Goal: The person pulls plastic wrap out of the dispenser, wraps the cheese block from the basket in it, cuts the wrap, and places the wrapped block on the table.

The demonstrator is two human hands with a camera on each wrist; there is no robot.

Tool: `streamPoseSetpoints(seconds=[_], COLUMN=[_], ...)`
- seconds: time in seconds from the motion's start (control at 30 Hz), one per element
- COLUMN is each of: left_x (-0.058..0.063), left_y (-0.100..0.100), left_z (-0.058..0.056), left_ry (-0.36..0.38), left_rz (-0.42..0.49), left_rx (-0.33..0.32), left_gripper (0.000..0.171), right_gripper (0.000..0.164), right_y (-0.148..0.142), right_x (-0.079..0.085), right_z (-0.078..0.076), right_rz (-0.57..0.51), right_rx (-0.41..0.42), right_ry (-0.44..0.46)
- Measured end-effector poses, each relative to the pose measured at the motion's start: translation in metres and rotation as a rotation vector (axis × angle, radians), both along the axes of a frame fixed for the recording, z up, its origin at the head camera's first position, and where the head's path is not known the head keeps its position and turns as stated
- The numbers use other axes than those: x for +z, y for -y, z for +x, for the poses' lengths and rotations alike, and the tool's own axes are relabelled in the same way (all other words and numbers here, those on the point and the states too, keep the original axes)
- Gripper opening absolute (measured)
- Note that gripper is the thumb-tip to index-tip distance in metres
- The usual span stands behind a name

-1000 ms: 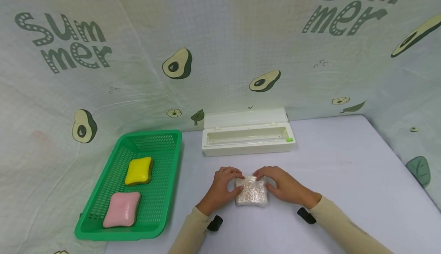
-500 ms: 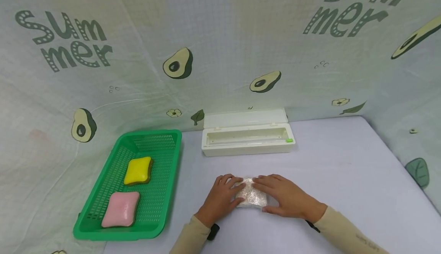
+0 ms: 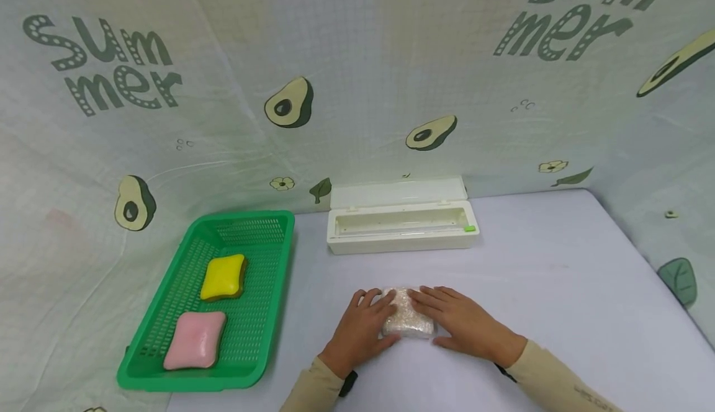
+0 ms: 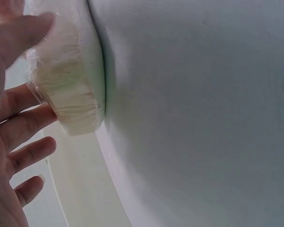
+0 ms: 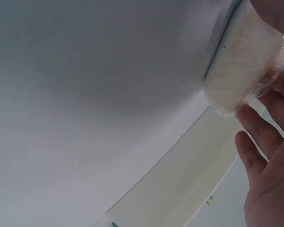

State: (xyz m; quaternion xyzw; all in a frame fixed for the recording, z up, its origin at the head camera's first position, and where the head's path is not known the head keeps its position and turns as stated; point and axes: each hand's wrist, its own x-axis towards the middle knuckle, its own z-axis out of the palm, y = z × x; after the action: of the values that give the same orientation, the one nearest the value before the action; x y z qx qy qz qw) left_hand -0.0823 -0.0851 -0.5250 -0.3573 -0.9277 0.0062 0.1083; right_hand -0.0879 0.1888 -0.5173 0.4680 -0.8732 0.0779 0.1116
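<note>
A square, pale piece wrapped in crinkled clear plastic film (image 3: 412, 320) lies flat on the table in front of the person. On its left side my left hand (image 3: 357, 332) touches the top with relaxed fingers, its thumb by the near left corner. My right hand (image 3: 468, 325) lays fairly straight fingers over the top right part, thumb near the close right corner. The left wrist view shows the packet's rounded, pleated film edge (image 4: 73, 101) beside the fingers. From the right wrist, the cream-coloured side (image 5: 244, 66) shows under loose film at the fingertips.
Behind the hands stands a long white film dispenser box (image 3: 402, 242), lid up, with a green slider (image 3: 470, 228). At left, a green basket (image 3: 274, 313) holds a yellow cushion-shaped piece (image 3: 222, 277) and a pink one (image 3: 194, 339). A printed cloth (image 3: 357, 58) hangs behind.
Both hands went from the packet's far corners to lying flatter over its top, shifting slightly toward the person. The right fingers straightened across the film. The packet stays in about the same place.
</note>
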Motion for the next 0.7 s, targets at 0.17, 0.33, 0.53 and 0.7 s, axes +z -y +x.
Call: streamPoseSetpoints(seconds=[0.17,0.33,0.53,0.7], left_x=[-0.0006,-0.0015,-0.0006,-0.003], left_y=[-0.0005,-0.0014,-0.0012,-0.0018], left_z=[0.0,0.0,0.0,-0.0006], left_ry=[0.004,0.034,0.028,0.04], left_rz=[-0.023,-0.024,-0.038,-0.014], left_rx=[0.007,0.026,0.014,0.014], left_gripper=[0.05,0.059,0.05,0.045], right_gripper=[0.079,0.082,0.077,0.062], right_y=[0.0034,0.0047,0.0064,0.0093], right_x=[-0.003,-0.0055,-0.008,-0.007], right_z=[-0.0027,-0.0037,-0.0035,-0.004], right_rz=[0.008,-0.021,-0.024,-0.013], right_rx=[-0.008,0.015,0.007,-0.02], right_ry=[-0.046,-0.091,-0.104,-0.059])
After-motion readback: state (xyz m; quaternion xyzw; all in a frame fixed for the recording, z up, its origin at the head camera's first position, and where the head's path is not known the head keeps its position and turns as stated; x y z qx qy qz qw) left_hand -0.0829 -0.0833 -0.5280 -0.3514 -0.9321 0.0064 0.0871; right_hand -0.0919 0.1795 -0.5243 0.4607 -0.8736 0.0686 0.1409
